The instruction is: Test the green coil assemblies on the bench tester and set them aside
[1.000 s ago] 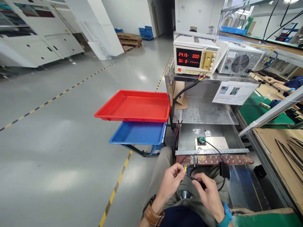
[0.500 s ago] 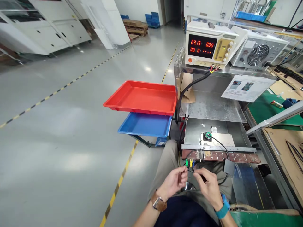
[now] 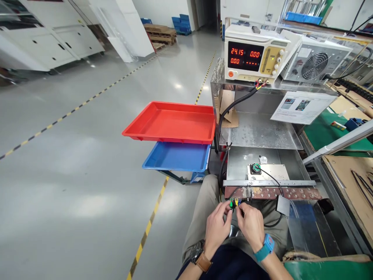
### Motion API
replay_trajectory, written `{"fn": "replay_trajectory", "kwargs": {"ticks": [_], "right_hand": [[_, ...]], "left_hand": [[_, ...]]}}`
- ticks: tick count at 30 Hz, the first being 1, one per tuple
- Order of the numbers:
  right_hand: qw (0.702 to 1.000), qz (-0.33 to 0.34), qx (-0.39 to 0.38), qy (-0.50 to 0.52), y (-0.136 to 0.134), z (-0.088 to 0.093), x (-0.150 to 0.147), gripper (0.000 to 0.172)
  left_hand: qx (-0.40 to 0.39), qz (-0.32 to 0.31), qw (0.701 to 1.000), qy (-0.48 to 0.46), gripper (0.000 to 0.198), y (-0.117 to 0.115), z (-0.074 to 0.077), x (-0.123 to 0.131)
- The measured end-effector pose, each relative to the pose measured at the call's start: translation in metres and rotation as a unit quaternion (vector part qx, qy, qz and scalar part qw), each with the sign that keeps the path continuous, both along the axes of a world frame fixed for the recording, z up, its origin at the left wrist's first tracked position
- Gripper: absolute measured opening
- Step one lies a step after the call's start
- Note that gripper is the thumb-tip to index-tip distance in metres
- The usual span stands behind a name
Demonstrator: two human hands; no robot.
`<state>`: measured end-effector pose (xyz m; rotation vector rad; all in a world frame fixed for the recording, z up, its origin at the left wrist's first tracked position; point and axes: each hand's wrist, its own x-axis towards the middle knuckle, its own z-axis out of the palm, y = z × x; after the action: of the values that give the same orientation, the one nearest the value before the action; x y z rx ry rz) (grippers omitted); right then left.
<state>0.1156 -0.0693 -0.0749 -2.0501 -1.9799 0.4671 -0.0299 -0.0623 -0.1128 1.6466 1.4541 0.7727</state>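
At this moment, fine work with both hands appears to be done at the row of small green, yellow and blue clips [image 3: 231,204], which is found just in front of the near edge of the long red-brown strip with metal studs [image 3: 300,193]. It is judged that a wire connection is being handled here; whether it is being made or undone cannot be told.

The left hand [image 3: 218,224] is placed at the green clip, with thumb and fingers drawn narrow. The right hand [image 3: 251,224] is placed at the yellow and blue clips, also with a narrow finger posture. Whether a wire or a clip is pinched by either hand cannot be told.

For the next move, steady fingertips and careful alignment at the small clips seem to be called for, and any pull on the thin black cable [image 3: 272,176] should be avoided. By this cable the round green-ringed socket [image 3: 256,168] on the far side is joined to the flat grey box [image 3: 283,205] on the right.

Below this box, a loop of cable is seen, but its left end is lost behind the right hand. The blue clip is partly covered by the fingers, and the dark parts between the fingertips are too small to be made out.
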Motion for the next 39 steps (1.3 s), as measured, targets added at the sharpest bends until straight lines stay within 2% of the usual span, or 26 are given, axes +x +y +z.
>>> {"fn": "replay_trajectory", "kwargs": {"ticks": [6,10,23,30,39], "right_hand": [[0.999,0.004,-0.021,-0.026,0.009,0.006,-0.001,0.025],[0.999,0.010,-0.021,-0.026,0.008,0.002,-0.001,0.023],[1.000,-0.005,-0.009,-0.022,0.009,0.000,-0.005,0.017],[0.999,-0.020,-0.027,-0.013,0.011,0.006,-0.007,0.016],[1.000,-0.025,-0.015,-0.004,0.011,0.006,-0.007,0.016]], "left_hand": [[0.087,-0.075,0.977,0.180,0.034,0.007,0.001,0.005],[0.108,-0.082,0.963,0.231,0.032,0.013,0.003,0.005],[0.187,-0.075,0.946,0.254,0.029,0.021,-0.017,0.001],[0.215,-0.069,0.943,0.243,0.030,0.024,-0.028,-0.004],[0.203,-0.076,0.949,0.231,0.028,0.025,-0.036,-0.008]]}}
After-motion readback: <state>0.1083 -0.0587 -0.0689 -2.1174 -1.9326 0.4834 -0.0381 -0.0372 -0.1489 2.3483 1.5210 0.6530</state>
